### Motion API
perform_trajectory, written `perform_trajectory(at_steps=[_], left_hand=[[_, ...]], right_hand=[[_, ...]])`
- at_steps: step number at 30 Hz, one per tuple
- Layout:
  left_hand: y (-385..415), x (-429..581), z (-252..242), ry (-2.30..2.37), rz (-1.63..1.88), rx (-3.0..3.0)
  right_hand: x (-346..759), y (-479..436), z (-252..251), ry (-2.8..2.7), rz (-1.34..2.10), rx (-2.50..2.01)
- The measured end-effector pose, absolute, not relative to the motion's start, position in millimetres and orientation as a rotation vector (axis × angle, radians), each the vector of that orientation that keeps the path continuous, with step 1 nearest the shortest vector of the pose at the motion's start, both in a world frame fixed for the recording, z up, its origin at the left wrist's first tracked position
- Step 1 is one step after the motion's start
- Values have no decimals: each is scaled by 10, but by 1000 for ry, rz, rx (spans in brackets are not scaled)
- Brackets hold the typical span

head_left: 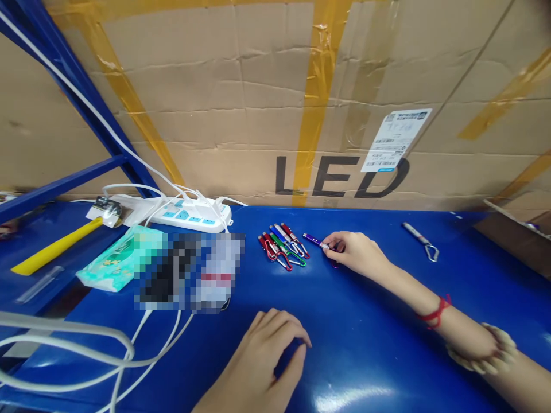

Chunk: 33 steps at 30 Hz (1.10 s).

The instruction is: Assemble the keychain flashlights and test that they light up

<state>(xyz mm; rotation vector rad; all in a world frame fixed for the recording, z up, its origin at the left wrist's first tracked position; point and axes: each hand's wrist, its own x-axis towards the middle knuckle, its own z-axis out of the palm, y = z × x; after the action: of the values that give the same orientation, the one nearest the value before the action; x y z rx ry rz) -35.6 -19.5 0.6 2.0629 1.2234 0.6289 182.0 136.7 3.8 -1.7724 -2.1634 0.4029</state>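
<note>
My right hand (350, 249) pinches a small purple keychain flashlight (313, 239) near its clip end, low over the blue tabletop (370, 338). Part of its carabiner clip is hidden behind my fingers. Just left of it lies a row of several similar flashlights in red, blue and green (282, 244), side by side, their coloured carabiners pointing toward me. A silver flashlight (415, 232) with its own carabiner lies alone to the right. My left hand (269, 361) rests near the front of the table, fingers loosely curved and thumb apart, holding nothing.
At left are a green tissue pack (116, 258), two blurred-out phone-like items (217, 269), a white power strip (193, 215) and a yellow-handled hammer (60, 246). White cables (124, 355) loop at front left. A large taped cardboard box (241, 103) stands behind.
</note>
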Motion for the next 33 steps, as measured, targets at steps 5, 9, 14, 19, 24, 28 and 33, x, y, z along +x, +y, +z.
perform_trajectory(at_steps=[5, 9, 14, 19, 24, 28, 33], left_hand=[[2, -253, 340, 1227, 718, 2274], [185, -109, 417, 1281, 912, 2422], [320, -22, 298, 1525, 782, 2496], [358, -37, 218, 1546, 451, 2272], [366, -48, 118, 1332, 630, 2059], [354, -5, 14, 1274, 730, 1862], [349, 31, -3, 1255, 786, 1677]], right_hand=[[1905, 1181, -16, -2153, 560, -1664], [1945, 998, -20, -2172, 752, -1400], [1923, 757, 26, -2075, 894, -1178], [1893, 603, 15, -2017, 1126, -1121], [1828, 543, -9, -1959, 1505, -1058], [1791, 524, 30, -2004, 1536, -1034], [1807, 503, 41, -2025, 1371, -1098]])
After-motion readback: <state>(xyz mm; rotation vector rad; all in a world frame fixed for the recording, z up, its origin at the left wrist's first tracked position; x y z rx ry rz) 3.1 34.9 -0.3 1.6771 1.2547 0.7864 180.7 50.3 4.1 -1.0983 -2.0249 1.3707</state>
